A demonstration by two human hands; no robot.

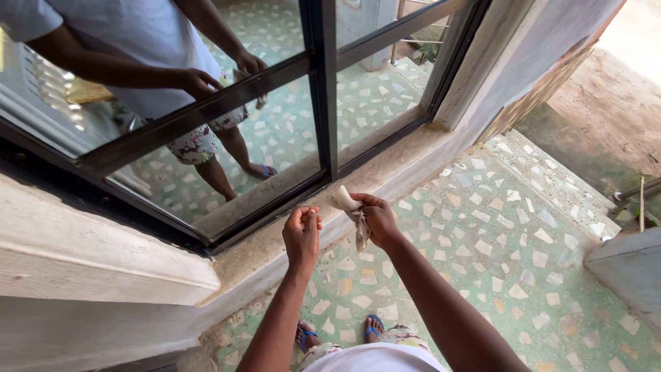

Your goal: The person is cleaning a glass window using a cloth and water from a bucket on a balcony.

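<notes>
On a terrazzo floor (496, 234) before a dark-framed glass window (323, 89) — right hand (377, 219) clamped on a crumpled cloth (350, 210), left hand (301, 234) empty, fingertips pinched together.

Bright daylight, outdoors. Strongest light at top right, where ground (637, 27) washes out near white. Terrazzo floor (496, 241) evenly lit, shadows soft and weak. Window glass (275, 131) acts as mirror: clear reflection of person and floor, bright streaky glare on pane at far left (48, 89). Dark window frame (323, 83) shows little detail. Wide-angle distortion: frame and wall lines lean and bow toward edges. Focus sharp in centre, slight softness at corners. No motion blur on right hand (377, 219), left hand (301, 234) or cloth (350, 210).
</notes>
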